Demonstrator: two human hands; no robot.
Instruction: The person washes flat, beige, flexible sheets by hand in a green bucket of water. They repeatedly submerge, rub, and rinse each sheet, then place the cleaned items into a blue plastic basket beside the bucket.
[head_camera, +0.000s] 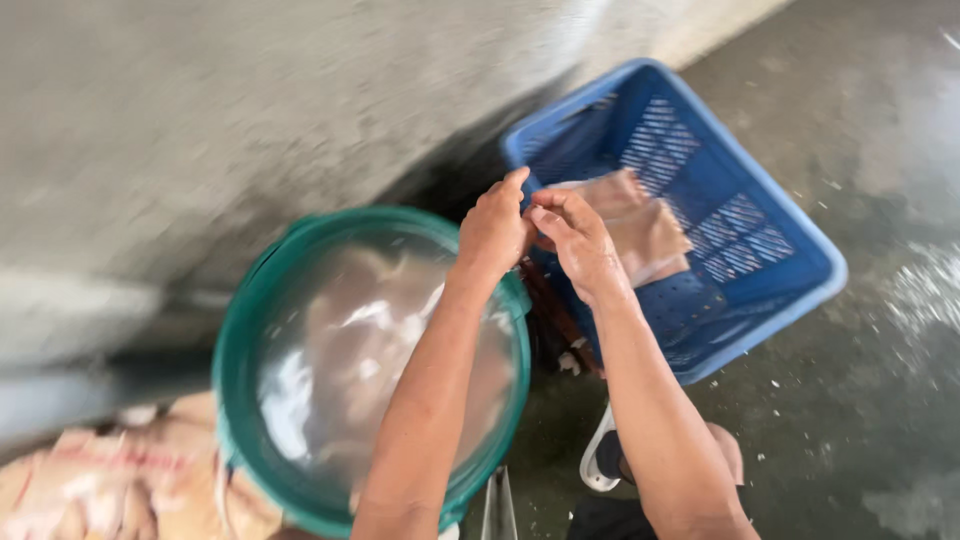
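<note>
Both forearms reach to mid-frame, where the left hand (493, 232) and right hand (577, 240) pinch something small, hidden between fingertips. They work above a blue slatted plastic basket (800, 300) holding pale brownish flat pieces (640, 225), beside a green round water-filled tub (250, 330).

The blue basket (790, 290) is moulded plastic with slotted, perforated walls and a dull satin sheen. In it lies a brownish, matt piece (640, 225), cloth or soft packet, which of the two cannot be told, pinched by the left hand (493, 232) and right hand (580, 245). The green tub (235, 350) is smooth plastic, lined or filled with something glossy and translucent that catches white glare. The floor (880, 150) is rough grey concrete, wet-looking in patches. The sack (110, 490) at lower left looks like coarse woven material
</note>
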